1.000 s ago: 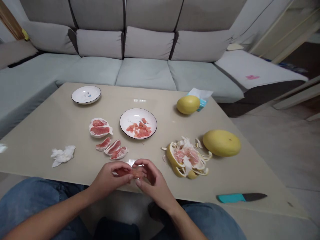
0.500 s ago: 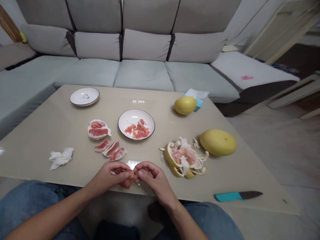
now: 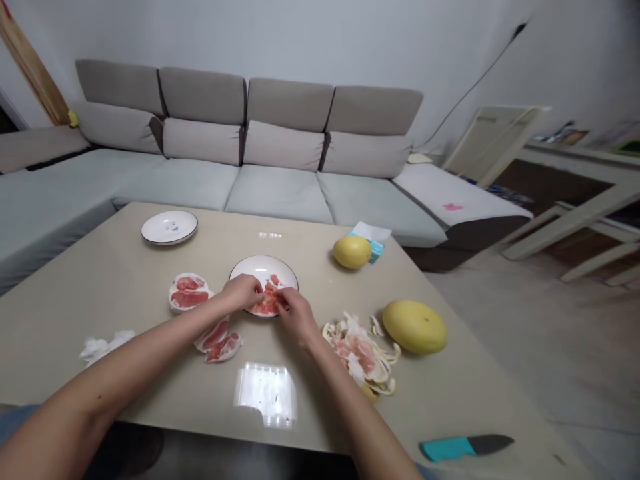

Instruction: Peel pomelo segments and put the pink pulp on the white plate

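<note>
Both of my hands are over the near part of the white plate (image 3: 256, 263), which has a dark rim. My left hand (image 3: 243, 291) comes in from the left with its fingers closed in a pinch on pomelo flesh. On the other side, my right hand (image 3: 296, 312) also pinches flesh, its fingertips low over the plate. Red pieces of pomelo flesh (image 3: 267, 306) lie on the plate between and below the fingers, which partly hide them. A peeled chunk of pomelo (image 3: 189, 298) sits left of the plate. Nearer, pomelo segments (image 3: 224, 347) lie partly behind my left forearm.
Peelings (image 3: 361, 350) lie beside my right forearm. Two whole pomelos, one smaller (image 3: 352, 253) and one larger (image 3: 415, 326), stand right. A tissue pack (image 3: 376, 249), knife (image 3: 465, 446), second plate (image 3: 170, 227) and crumpled tissue (image 3: 103, 347) are also on the table.
Both hands have moved forward from the table's near edge to the plate, carrying the pomelo flesh. The view has tilted up, showing more wall above the sofa.
</note>
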Demonstrator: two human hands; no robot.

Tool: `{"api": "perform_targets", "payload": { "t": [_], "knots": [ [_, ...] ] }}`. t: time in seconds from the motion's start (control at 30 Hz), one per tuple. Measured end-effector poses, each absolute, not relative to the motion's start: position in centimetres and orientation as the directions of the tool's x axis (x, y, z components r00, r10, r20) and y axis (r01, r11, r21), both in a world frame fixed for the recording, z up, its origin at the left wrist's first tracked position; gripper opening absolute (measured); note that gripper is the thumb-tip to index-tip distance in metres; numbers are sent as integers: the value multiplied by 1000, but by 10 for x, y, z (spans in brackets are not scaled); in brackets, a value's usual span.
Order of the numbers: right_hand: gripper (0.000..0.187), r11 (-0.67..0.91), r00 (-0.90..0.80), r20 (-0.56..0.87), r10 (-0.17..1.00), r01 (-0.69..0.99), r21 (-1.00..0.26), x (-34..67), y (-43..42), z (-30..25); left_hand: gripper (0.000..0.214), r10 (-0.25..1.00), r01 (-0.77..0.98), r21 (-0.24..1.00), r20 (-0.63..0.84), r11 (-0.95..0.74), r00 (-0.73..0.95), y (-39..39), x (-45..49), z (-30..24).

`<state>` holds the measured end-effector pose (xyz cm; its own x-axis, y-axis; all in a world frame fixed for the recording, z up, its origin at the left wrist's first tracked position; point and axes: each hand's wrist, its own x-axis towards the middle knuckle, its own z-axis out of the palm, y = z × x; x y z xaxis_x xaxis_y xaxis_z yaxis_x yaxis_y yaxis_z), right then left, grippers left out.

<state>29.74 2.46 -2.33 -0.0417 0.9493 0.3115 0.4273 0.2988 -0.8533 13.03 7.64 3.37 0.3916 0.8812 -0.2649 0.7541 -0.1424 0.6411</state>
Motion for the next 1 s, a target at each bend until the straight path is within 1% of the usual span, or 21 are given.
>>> {"api": "perform_targets", "payload": {
  "t": [0.07, 0.13, 0.2, 0.3, 0.37, 0.4, 0.47, 0.5, 0.53, 0.57, 0.6, 0.63, 0.7, 0.8, 0.9, 1.0],
  "knots": [
    [19, 316, -60, 324, 944, 435, -843, 296, 26, -25, 30, 875, 766, 627, -285, -139, 391, 85, 135, 33],
    [22, 320, -56, 330, 942, 433, -842, 297, 25, -23, 30, 874, 756, 641, -284, -133, 395, 91, 135, 35],
    [21, 311, -31, 330, 943, 428, -849, 301, 20, -15, 31, 875, 720, 683, -266, -125, 404, 92, 132, 41],
    [21, 282, 13, 315, 949, 412, -866, 307, 3, 2, 29, 875, 610, 786, -219, -105, 432, 78, 120, 54],
    [22, 253, 8, 277, 961, 386, -887, 307, -16, 15, 42, 864, 512, 855, -197, -79, 463, 56, 110, 60],
    [22, 231, -12, 244, 970, 365, -902, 305, -26, 21, 45, 855, 461, 885, -191, -62, 481, 42, 105, 61],
    [24, 116, -89, 96, 991, 250, -961, 299, -48, 30, 44, 837, 389, 921, -203, -12, 508, 13, 95, 61],
    [26, 63, -128, 38, 991, 196, -979, 294, -57, 34, 42, 823, 347, 937, -226, 37, 522, -1, 90, 59],
    [27, 14, -158, -11, 987, 152, -988, 289, -66, 35, 40, 802, 239, 954, -282, 179, 527, -13, 85, 57],
    [29, -25, -182, -48, 982, 124, -992, 284, -73, 36, 38, 760, 142, 937, -343, 320, 551, -25, 81, 55],
    [30, -52, -193, -73, 978, 111, -992, 279, -78, 35, 36, 750, 49, 917, -353, 395, 559, -34, 77, 52],
    [32, -64, -198, -85, 977, 110, -992, 275, -83, 34, 33, 757, -9, 906, -348, 424, 554, -42, 74, 50],
    [35, -43, -187, -67, 980, 132, -990, 267, -87, 28, 30, 746, -21, 900, -347, 435, 568, -53, 69, 47],
    [36, 38, -159, 8, 987, 189, -981, 262, -88, 21, 29, 763, 46, 934, -317, 353, 564, -57, 68, 40],
    [24, 61, -164, 27, 986, 202, -978, 262, -86, 19, 29, 824, 78, 958, -279, 278, 493, -54, 72, 30],
    [16, 57, -158, 30, 987, 167, -984, 263, -86, 20, 29, 832, 44, 955, -279, 295, 480, -51, 78, 21]
  ]
}}
